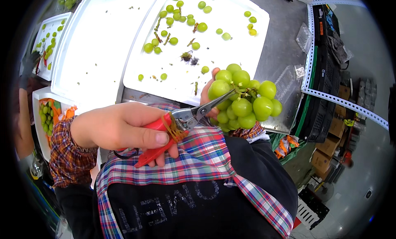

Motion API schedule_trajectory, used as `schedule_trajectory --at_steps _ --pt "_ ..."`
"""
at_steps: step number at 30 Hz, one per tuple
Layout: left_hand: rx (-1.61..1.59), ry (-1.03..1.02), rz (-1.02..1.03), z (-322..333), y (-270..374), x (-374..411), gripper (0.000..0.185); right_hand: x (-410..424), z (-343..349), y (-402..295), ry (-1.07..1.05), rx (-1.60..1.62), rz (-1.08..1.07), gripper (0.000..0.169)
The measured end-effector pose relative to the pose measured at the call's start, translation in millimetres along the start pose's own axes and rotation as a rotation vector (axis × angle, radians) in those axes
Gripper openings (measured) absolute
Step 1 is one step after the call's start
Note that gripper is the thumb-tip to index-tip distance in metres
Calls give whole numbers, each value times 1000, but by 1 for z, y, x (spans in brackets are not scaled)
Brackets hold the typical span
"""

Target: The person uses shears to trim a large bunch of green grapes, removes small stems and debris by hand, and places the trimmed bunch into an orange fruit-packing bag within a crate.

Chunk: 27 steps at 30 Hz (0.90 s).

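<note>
My left hand (123,127) grips red-handled pruning shears (161,136), with rubber bands wound round the handle. Their narrow metal blades point to the right, tips at the stems in the middle of a bunch of green grapes (241,107). My right hand (208,95) holds this bunch from behind and below; grapes hide most of the hand. Just beyond lies a white foam tray (238,50) with loose green grapes (202,27), a few yellowish grapes (252,32), cut brown stem pieces (157,37) and dark debris (186,56).
A second white tray (92,47) adjoins on the left. Further left are a bin of grapes (46,115), a small tray (48,28) and another person's gloved hand (30,61). Clear plastic boxes (304,37) lie on the metal table (278,37); black crates (321,93) stand behind a perforated metal frame (346,101).
</note>
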State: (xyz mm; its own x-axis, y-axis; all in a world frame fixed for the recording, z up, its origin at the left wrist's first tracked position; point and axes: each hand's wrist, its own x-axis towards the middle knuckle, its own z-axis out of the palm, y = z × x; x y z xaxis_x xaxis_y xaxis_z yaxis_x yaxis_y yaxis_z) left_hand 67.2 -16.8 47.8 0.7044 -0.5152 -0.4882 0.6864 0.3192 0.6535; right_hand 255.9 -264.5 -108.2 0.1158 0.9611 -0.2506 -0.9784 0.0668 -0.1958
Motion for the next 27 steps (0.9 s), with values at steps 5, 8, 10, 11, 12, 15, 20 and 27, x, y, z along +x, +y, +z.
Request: schedule_trajectory --at_steps 5,8,10,11,12,15,20,27 --pt "-36 66 -17 4 0 -7 34 -8 -10 2 -162 74 -29 77" --pt "83 57 -45 3 4 -10 37 -6 -7 3 -147 225 23 71" --pt "114 67 -57 3 6 -10 36 -1 2 -1 -226 171 21 70" --pt "161 88 -108 3 7 -10 36 -1 10 -4 -207 132 14 69" --pt "243 99 -94 3 9 -10 36 -1 18 -6 -187 94 9 68" --pt "483 169 -144 2 13 -11 35 -12 49 -18 46 -17 76 61" --pt "459 188 -111 5 13 -12 36 -9 71 -33 208 -186 243 53" --pt "246 74 -95 -6 11 -12 35 -17 71 -11 161 -33 111 63"
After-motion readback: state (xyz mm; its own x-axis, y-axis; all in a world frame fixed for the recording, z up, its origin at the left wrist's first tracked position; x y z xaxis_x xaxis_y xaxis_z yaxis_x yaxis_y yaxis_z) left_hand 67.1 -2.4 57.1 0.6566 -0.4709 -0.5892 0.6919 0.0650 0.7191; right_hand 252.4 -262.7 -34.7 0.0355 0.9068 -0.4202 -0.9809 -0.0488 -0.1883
